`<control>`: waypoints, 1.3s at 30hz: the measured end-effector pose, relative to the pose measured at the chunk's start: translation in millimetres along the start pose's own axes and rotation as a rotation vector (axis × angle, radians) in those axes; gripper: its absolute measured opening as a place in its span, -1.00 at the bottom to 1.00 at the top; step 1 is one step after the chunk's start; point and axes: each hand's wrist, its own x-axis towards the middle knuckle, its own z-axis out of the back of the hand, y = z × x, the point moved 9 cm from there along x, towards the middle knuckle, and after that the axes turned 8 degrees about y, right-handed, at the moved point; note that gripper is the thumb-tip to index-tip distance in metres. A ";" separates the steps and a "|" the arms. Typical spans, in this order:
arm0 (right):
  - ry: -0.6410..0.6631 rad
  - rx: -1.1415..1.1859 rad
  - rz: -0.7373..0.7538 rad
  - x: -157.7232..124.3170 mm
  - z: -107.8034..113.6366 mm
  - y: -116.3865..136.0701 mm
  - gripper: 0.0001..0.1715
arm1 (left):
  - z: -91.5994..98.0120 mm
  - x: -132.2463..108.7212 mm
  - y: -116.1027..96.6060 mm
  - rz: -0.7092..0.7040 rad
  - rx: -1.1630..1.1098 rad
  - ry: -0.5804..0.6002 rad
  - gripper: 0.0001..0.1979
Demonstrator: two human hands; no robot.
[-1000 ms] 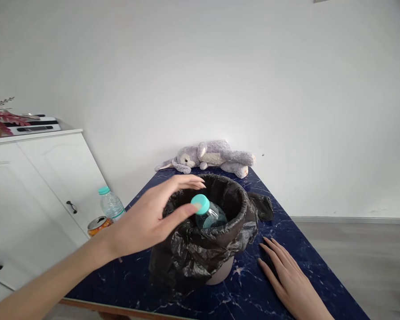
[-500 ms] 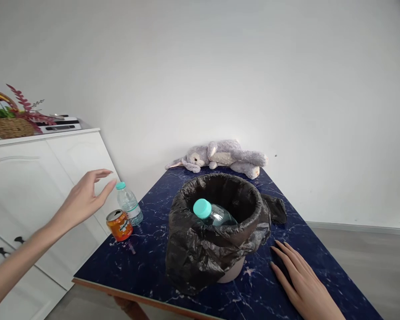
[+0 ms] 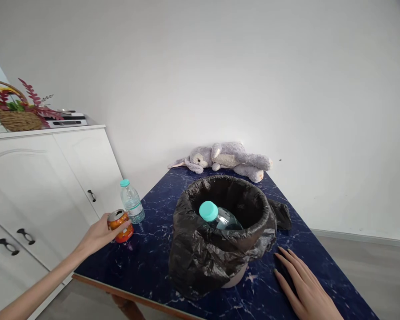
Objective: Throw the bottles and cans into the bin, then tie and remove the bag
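Note:
At the table's left edge, my left hand [image 3: 102,231] is around an orange soda can [image 3: 124,235], its thumb across the near side. The fingers behind the can are hidden. The can stands upright with its top opened. Right behind it is a clear plastic water bottle [image 3: 132,204] with a teal cap. My right hand [image 3: 306,284] rests on the tabletop at the right, fingers stretched out, with a dark shadow under the palm. Between my hands stands a bin lined with a black plastic bag [image 3: 203,253]. A teal-capped bottle [image 3: 220,218] leans inside it.
A grey plush rabbit [image 3: 225,158] lies at the far end of the dark blue marbled table [image 3: 150,266]. Part of the black bag [image 3: 280,214] spreads right of the bin. White cabinets [image 3: 70,178] stand at the left, with a flower basket [image 3: 20,120] on top.
My left hand has come down from above the bottle and closed around the soda can. My right hand stays on the table. The view has shifted slightly.

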 end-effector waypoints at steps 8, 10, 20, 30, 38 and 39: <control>0.048 0.023 -0.077 3.9 -1.5 -1.1 -0.24 | 32.7 -85.6 -83.0 -0.144 -0.250 0.007 -0.22; 0.049 0.037 -0.085 4.0 -1.8 -1.0 -0.24 | 53.6 -97.4 -118.0 -0.266 -0.293 -0.108 -0.28; 0.013 -0.036 -0.055 7.8 4.3 3.6 -0.24 | 36.6 -76.3 -286.2 -0.896 -0.506 0.001 -0.42; -0.118 -0.071 -0.014 5.3 10.6 8.9 -0.31 | 31.3 -34.1 -233.8 -0.659 -0.194 0.027 -0.42; -0.118 -0.071 -0.008 5.7 6.8 7.9 -0.32 | 84.3 26.7 -150.5 -0.433 0.216 -0.303 -0.34; -0.115 -0.066 -0.014 5.8 6.3 7.5 -0.32 | 81.3 38.4 -139.5 -0.405 0.226 -0.264 -0.31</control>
